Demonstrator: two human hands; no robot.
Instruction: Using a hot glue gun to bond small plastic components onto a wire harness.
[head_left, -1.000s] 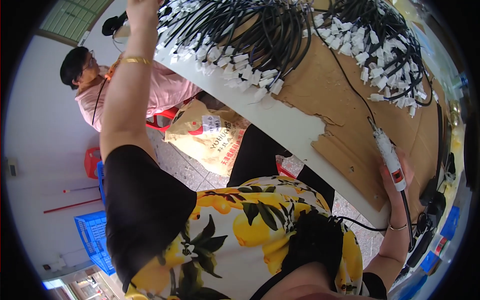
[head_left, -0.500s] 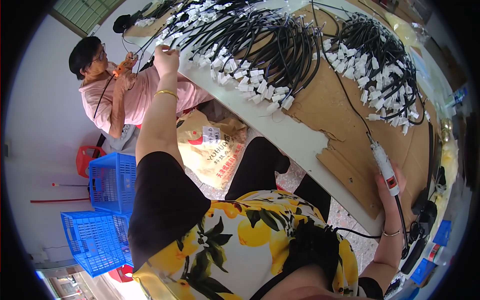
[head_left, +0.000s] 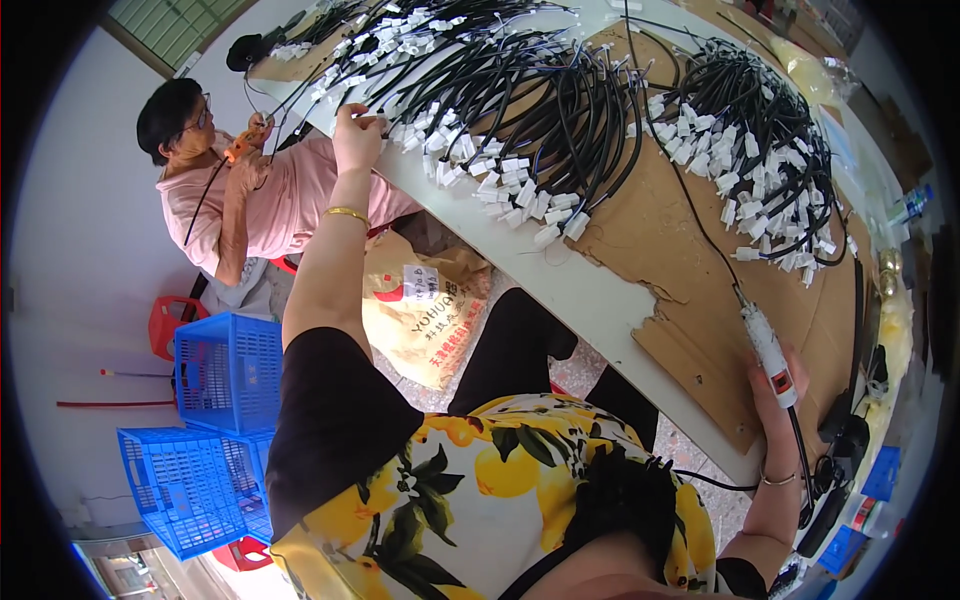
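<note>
At the table's near left edge, my left hand [head_left: 357, 140] reaches the end of a heap of black cables [head_left: 575, 105] with white plug connectors [head_left: 525, 190]. Its fingers are bent inward beside the connectors, and whatever sits between the fingertips is too small to make out. My right hand [head_left: 772, 400] rests at the right over brown cardboard [head_left: 690, 370], partly behind a white cylindrical hand tool [head_left: 765, 340] with a red switch. A dark cord leaves each end of this tool. The right fingers are mostly hidden, so their grip on it cannot be told.
A second cable heap [head_left: 750, 130] lies at the far right. Across the table's left end, a co-worker in a pink shirt [head_left: 290, 195] handles an orange tool [head_left: 240, 147]. Below the edge stand a brown paper sack [head_left: 415, 320] and blue plastic crates [head_left: 185, 490].
My left hand has shifted right and slightly nearer along the table edge, toward the closer connectors. My right hand and the white tool stay almost in place.
</note>
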